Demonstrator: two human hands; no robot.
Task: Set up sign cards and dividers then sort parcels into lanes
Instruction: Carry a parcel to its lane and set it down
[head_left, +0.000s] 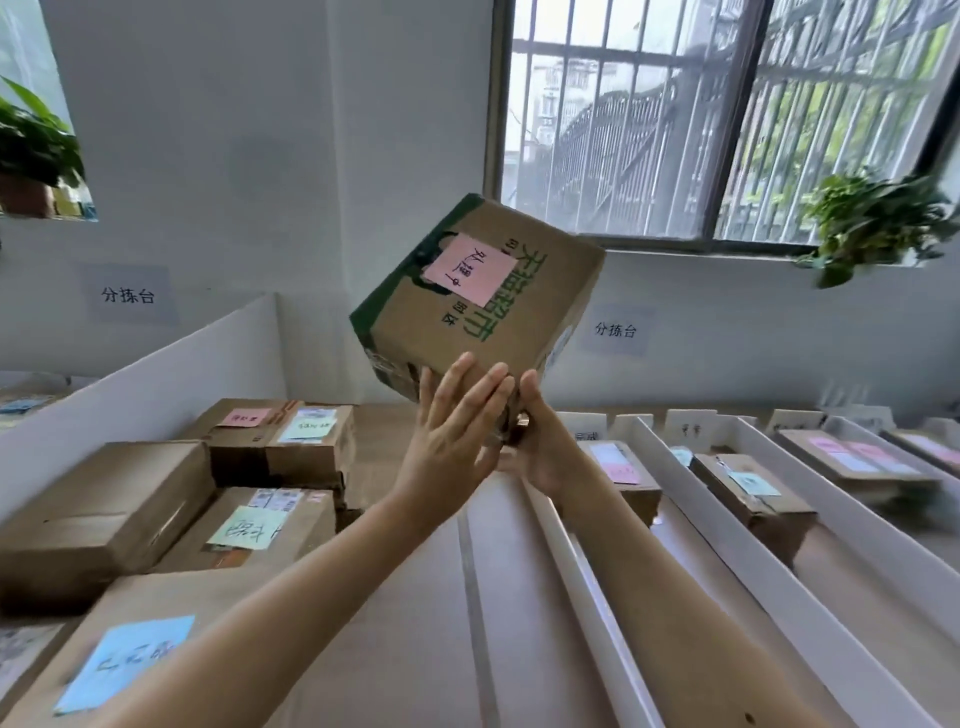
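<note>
In the middle of the frame, we see a brown box (483, 296) held up high and tipped to one side, in front of the window. A pink note (470, 270) is stuck on the face turned to us. The left hand (452, 431) is flat, with straight fingers close together, pressing on the low end of the box. The right hand (545, 452) is just beside it, touching the same end. The left hand hides most of its fingers, so we cannot tell how they are bent.

On the right side of the frame, white dividers (852, 514) stand on the tabletop (441, 623) and make long lanes. Small sign cards (688, 427) stand at the far ends. Some parcels (748, 486) lie in the lanes. On the left side, a pile of boxes (104, 514) waits.

So we think the set-up is done and the sorting is part way. This box needs a lane, and then the pile.
</note>
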